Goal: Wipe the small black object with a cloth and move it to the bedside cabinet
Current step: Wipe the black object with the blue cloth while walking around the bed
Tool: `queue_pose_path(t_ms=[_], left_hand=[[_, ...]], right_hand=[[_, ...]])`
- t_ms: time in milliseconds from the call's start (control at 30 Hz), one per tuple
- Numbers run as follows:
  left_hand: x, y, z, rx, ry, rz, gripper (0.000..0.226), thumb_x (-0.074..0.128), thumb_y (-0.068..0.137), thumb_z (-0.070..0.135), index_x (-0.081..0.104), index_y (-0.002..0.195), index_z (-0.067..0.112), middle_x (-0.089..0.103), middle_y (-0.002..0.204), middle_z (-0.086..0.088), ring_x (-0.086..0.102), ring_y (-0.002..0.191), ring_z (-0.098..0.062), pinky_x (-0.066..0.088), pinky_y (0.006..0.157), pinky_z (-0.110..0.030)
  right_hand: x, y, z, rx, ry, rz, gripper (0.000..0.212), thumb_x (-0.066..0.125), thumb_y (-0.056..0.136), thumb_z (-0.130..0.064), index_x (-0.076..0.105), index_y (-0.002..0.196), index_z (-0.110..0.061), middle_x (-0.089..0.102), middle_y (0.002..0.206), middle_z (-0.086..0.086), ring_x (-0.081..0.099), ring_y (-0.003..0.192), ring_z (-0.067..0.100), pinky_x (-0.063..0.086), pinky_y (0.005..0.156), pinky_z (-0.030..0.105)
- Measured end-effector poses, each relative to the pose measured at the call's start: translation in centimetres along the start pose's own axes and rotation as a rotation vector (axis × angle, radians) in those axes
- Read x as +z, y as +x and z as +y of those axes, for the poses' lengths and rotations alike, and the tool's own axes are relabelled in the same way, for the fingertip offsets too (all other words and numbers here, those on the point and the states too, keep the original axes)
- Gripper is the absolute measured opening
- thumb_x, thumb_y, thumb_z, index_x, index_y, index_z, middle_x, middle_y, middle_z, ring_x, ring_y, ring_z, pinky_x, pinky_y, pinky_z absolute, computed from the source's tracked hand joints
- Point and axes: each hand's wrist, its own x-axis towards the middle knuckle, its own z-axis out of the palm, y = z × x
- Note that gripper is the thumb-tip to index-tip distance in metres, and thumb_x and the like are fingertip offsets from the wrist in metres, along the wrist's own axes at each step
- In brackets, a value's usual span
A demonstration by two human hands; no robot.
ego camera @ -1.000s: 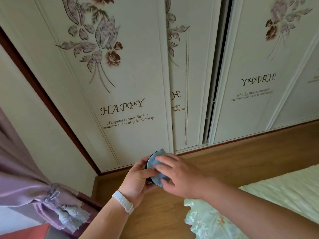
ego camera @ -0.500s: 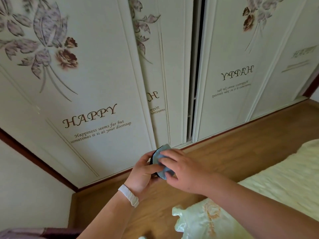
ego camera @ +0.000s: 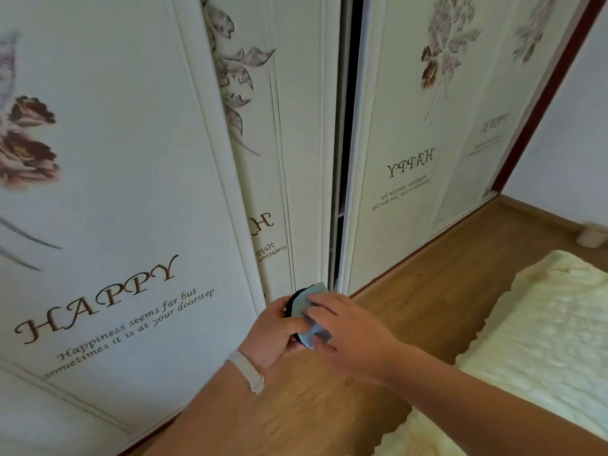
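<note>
The left hand [ego camera: 274, 330] grips a small round black object [ego camera: 292, 304], held in the air in front of the body. The right hand [ego camera: 352, 334] presses a light blue cloth [ego camera: 309, 319] over the object's face, so only its dark rim shows. Beneath lies bare wooden floor [ego camera: 411, 297], bounded by white sliding wardrobe doors [ego camera: 138, 192], slightly parted, and the cream quilted bed [ego camera: 543, 334] at right.

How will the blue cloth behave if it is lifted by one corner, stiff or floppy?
Probably floppy: the cloth bends around the black object under the right hand. It seems thin and light, since its free corner creases. It may slip off unless pinched.
</note>
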Motion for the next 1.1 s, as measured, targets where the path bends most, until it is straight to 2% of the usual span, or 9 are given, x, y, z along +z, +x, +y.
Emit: queue_pose_path(t_ms=[67,133,233,333,433,633,700,833,1100], left_hand=[[-1.7,1.9,0.8,-0.013,-0.019,-0.01,0.04,0.069,0.07,-0.003,0.069,0.108,0.011,0.076,0.091,-0.012,0.074,0.081,-0.025,0.058,0.063,-0.031],[-3.0,3.7,1.4,-0.023,-0.031,-0.032,0.041,0.067,0.074,-0.006,0.066,0.113,0.008,0.076,0.089,-0.012,0.074,0.078,-0.024,0.058,0.06,-0.03],[-3.7,6.4,2.5,-0.027,-0.039,-0.091,0.044,0.067,0.075,-0.006,0.064,0.117,0.006,0.073,0.097,-0.018,0.073,0.083,-0.029,0.058,0.063,-0.033],[-2.9,9.2,3.2,-0.035,-0.019,-0.133,0.045,0.069,0.072,0.0,0.065,0.116,0.008,0.073,0.102,-0.02,0.071,0.092,-0.034,0.06,0.074,-0.043],[-1.5,12.4,3.8,-0.058,0.004,-0.175,0.043,0.07,0.073,0.0,0.065,0.114,0.01,0.074,0.101,-0.017,0.072,0.093,-0.034,0.059,0.07,-0.039],[2.6,19.5,4.6,-0.111,0.071,-0.242,0.043,0.074,0.068,0.005,0.071,0.109,0.018,0.075,0.104,-0.017,0.072,0.096,-0.035,0.059,0.071,-0.039],[4.3,22.3,5.1,-0.128,0.107,-0.264,0.04,0.072,0.072,0.003,0.071,0.109,0.017,0.076,0.103,-0.016,0.072,0.095,-0.035,0.059,0.072,-0.039],[9.2,28.1,6.7,-0.157,0.163,-0.338,0.039,0.068,0.082,-0.001,0.065,0.118,0.013,0.075,0.103,-0.015,0.073,0.092,-0.032,0.059,0.068,-0.035],[18.8,36.1,7.5,-0.206,0.192,-0.512,0.037,0.067,0.081,-0.001,0.067,0.115,0.015,0.076,0.097,-0.012,0.074,0.087,-0.028,0.058,0.064,-0.032]], right_hand=[[0.7,2.3,0.1,0.027,0.007,0.011,0.042,0.046,0.092,-0.042,0.045,0.131,-0.029,0.044,0.141,-0.009,0.034,0.129,0.009,0.033,0.104,0.025],[1.1,3.9,0.3,0.064,0.005,0.022,0.045,0.043,0.09,-0.044,0.044,0.132,-0.029,0.043,0.142,-0.008,0.035,0.13,0.011,0.036,0.105,0.03],[0.7,5.8,1.4,0.085,-0.032,0.017,0.046,0.043,0.09,-0.045,0.045,0.132,-0.028,0.045,0.141,-0.006,0.037,0.129,0.014,0.034,0.106,0.029],[-0.1,6.7,3.4,0.121,-0.05,0.018,0.045,0.047,0.09,-0.045,0.047,0.132,-0.027,0.045,0.141,-0.005,0.038,0.129,0.013,0.033,0.105,0.027],[-0.4,7.1,6.1,0.191,-0.052,0.04,0.044,0.049,0.09,-0.045,0.046,0.132,-0.03,0.045,0.141,-0.008,0.038,0.128,0.011,0.034,0.104,0.025],[-0.5,7.6,13.1,0.3,-0.041,0.059,0.044,0.054,0.089,-0.041,0.046,0.13,-0.028,0.048,0.138,-0.006,0.041,0.126,0.013,0.031,0.102,0.024],[-0.9,7.9,15.9,0.322,-0.032,0.066,0.043,0.054,0.089,-0.041,0.046,0.13,-0.03,0.048,0.137,-0.007,0.041,0.126,0.014,0.032,0.103,0.025],[-3.1,7.7,22.2,0.38,-0.056,0.107,0.04,0.054,0.091,-0.039,0.044,0.129,-0.032,0.047,0.137,-0.009,0.04,0.127,0.012,0.023,0.104,0.018],[-7.8,5.2,30.3,0.519,-0.096,0.185,0.037,0.055,0.092,-0.035,0.051,0.127,-0.025,0.049,0.137,-0.003,0.043,0.125,0.017,0.037,0.104,0.03]])
